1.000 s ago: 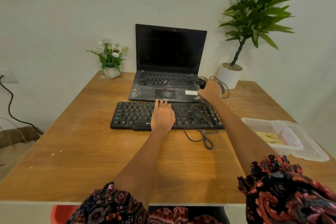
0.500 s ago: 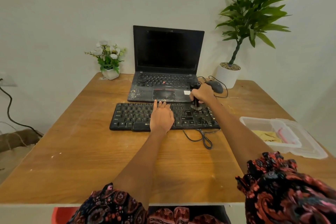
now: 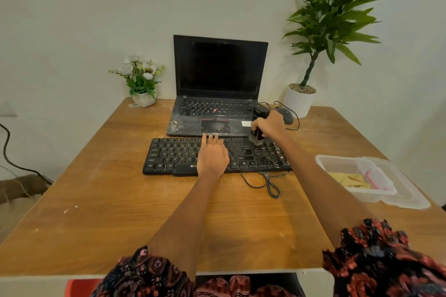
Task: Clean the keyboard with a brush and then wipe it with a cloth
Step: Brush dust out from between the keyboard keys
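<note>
Crumbs could flick onto laptop (image 3: 218, 103) — right hand (image 3: 269, 125) grips brush (image 3: 257, 134) on keyboard (image 3: 217, 155); left hand (image 3: 212, 155) flat, steadying it.

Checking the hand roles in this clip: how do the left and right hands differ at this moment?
The left hand lies flat with straight fingers on the middle of the keyboard; the right hand is curled round the brush. The left hand holds nothing, while the right hand holds the brush upright, bristles down at the keyboard's back right keys. Both are over the same keyboard.
</note>
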